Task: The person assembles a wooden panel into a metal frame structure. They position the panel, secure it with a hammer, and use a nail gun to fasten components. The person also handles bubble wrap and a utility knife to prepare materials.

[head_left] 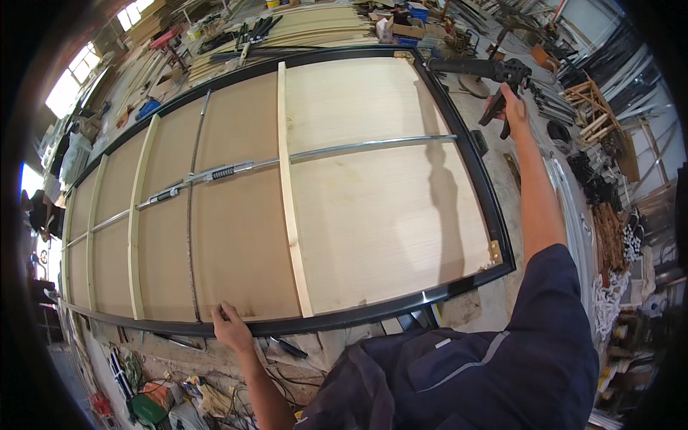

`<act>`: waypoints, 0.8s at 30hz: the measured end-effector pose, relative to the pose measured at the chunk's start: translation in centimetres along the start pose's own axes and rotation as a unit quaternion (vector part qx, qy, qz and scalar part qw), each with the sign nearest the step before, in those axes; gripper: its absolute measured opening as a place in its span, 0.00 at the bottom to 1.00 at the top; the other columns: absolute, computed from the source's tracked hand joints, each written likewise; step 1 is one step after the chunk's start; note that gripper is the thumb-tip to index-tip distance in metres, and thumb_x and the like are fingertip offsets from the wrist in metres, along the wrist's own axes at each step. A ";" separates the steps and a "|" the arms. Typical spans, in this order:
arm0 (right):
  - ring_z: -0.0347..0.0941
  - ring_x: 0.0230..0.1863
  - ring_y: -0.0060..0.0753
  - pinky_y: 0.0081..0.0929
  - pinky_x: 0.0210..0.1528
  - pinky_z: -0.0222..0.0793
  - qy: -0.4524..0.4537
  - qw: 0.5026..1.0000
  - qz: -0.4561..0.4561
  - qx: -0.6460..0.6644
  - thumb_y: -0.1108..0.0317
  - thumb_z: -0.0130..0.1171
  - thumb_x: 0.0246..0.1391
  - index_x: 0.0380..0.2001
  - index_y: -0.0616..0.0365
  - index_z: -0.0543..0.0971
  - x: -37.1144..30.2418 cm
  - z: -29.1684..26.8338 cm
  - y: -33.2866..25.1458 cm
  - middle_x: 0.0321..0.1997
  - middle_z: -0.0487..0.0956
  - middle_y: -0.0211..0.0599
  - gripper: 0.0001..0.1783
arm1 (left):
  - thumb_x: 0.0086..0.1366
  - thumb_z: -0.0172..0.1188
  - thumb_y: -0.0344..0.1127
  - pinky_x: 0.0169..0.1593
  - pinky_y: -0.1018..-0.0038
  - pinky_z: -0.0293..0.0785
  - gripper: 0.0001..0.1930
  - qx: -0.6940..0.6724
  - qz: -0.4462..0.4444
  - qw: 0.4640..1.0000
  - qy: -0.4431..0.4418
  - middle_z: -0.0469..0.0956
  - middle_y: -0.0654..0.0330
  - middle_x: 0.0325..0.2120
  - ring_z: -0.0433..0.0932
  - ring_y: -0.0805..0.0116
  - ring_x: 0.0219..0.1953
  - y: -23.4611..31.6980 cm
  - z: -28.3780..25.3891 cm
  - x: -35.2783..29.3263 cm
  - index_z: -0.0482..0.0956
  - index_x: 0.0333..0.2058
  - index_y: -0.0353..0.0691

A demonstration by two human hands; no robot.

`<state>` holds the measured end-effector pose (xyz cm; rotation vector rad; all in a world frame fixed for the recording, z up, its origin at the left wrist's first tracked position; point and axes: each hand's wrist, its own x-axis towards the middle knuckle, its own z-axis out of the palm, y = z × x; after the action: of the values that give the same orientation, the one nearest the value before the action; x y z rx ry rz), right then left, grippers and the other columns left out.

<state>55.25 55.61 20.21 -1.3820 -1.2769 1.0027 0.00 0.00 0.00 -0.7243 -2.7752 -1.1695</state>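
A long door-like panel with a black frame (449, 288) lies flat in front of me. Pale wooden slats (290, 193) cross it, and a metal rod (365, 145) with spring mechanisms (226, 172) runs along its length. At the far right corner, my right hand (514, 111) is closed around the handle of a black caulking gun (473, 67). Its barrel points left, over the frame's corner. My left hand (233, 331) is at the near rail, its fingers curled over the inner edge; what they hold, if anything, is hidden. A thin dark bar (190, 244) crosses the panel nearby.
Brass-coloured corner brackets (494, 252) sit inside the frame's right corners. Beyond the panel lie stacked pale boards (315, 32) and boxes (408, 29). Metal lengths and scrap crowd the right side. Bags (161, 394) and cables lie below at the near left.
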 end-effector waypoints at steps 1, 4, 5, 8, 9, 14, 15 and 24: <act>0.83 0.38 0.44 0.39 0.42 0.83 0.002 1.000 -0.001 0.003 0.44 0.54 0.64 0.47 0.70 0.76 0.4 0.6 0.4 0.39 0.82 0.49 0.32 | 0.73 0.57 0.41 0.33 0.71 0.74 0.13 0.005 -0.001 1.000 -0.006 0.81 0.57 0.25 0.78 0.69 0.26 0.0 -0.6 -0.4 0.79 0.41 0.35; 0.83 0.38 0.42 0.39 0.42 0.83 0.006 1.000 -0.008 0.012 0.45 0.53 0.65 0.45 0.70 0.77 4.1 3.1 -0.5 0.38 0.82 0.48 0.31 | 0.73 0.56 0.40 0.32 0.72 0.73 0.12 -0.005 -0.010 1.000 -0.008 0.79 0.58 0.23 0.77 0.70 0.26 0.6 0.2 -0.2 0.78 0.40 0.34; 0.83 0.37 0.42 0.39 0.42 0.83 0.008 1.000 -0.011 0.015 0.45 0.53 0.65 0.45 0.69 0.77 5.7 3.9 -1.0 0.38 0.82 0.47 0.31 | 0.73 0.56 0.39 0.32 0.72 0.73 0.12 -0.012 -0.014 1.000 -0.006 0.79 0.59 0.23 0.76 0.71 0.25 0.9 0.9 0.2 0.78 0.40 0.34; 0.83 0.35 0.40 0.39 0.40 0.82 0.024 0.999 -0.013 0.030 0.45 0.53 0.65 0.41 0.68 0.80 8.1 5.7 0.2 0.34 0.83 0.47 0.29 | 0.73 0.56 0.39 0.31 0.72 0.72 0.12 -0.029 0.003 0.999 0.017 0.78 0.60 0.23 0.74 0.72 0.24 1.2 1.0 0.4 0.77 0.39 0.33; 0.83 0.34 0.40 0.38 0.39 0.82 0.025 0.999 -0.012 0.032 0.45 0.54 0.64 0.39 0.67 0.81 8.5 6.3 0.5 0.32 0.83 0.47 0.29 | 0.73 0.56 0.39 0.31 0.73 0.72 0.12 -0.036 -0.004 0.999 0.014 0.78 0.60 0.23 0.74 0.73 0.24 1.2 0.9 0.3 0.77 0.38 0.33; 0.83 0.38 0.42 0.39 0.44 0.81 -0.001 0.998 0.009 0.061 0.44 0.51 0.66 0.41 0.69 0.80 11.0 6.9 1.5 0.35 0.84 0.47 0.31 | 0.73 0.56 0.38 0.31 0.74 0.71 0.12 -0.078 -0.028 0.997 -0.008 0.78 0.61 0.22 0.73 0.76 0.24 1.9 0.7 0.3 0.77 0.36 0.32; 0.83 0.38 0.42 0.39 0.45 0.81 0.000 0.998 0.003 0.063 0.45 0.51 0.66 0.41 0.69 0.80 10.9 7.7 1.5 0.36 0.84 0.48 0.31 | 0.73 0.56 0.38 0.31 0.75 0.71 0.12 -0.074 -0.030 0.997 -0.006 0.78 0.62 0.22 0.73 0.76 0.25 1.8 0.6 0.3 0.77 0.36 0.32; 0.83 0.42 0.43 0.38 0.47 0.81 -0.110 0.990 -0.010 0.082 0.45 0.54 0.65 0.42 0.65 0.78 8.6 14.3 0.4 0.40 0.83 0.47 0.28 | 0.72 0.57 0.39 0.34 0.75 0.72 0.13 -0.065 -0.049 0.997 -0.003 0.79 0.61 0.24 0.75 0.74 0.26 2.5 0.3 0.3 0.78 0.37 0.33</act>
<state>42.35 65.87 17.37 -1.1549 -1.3322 1.2446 0.85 1.86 1.53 -0.6091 -2.7901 -1.3777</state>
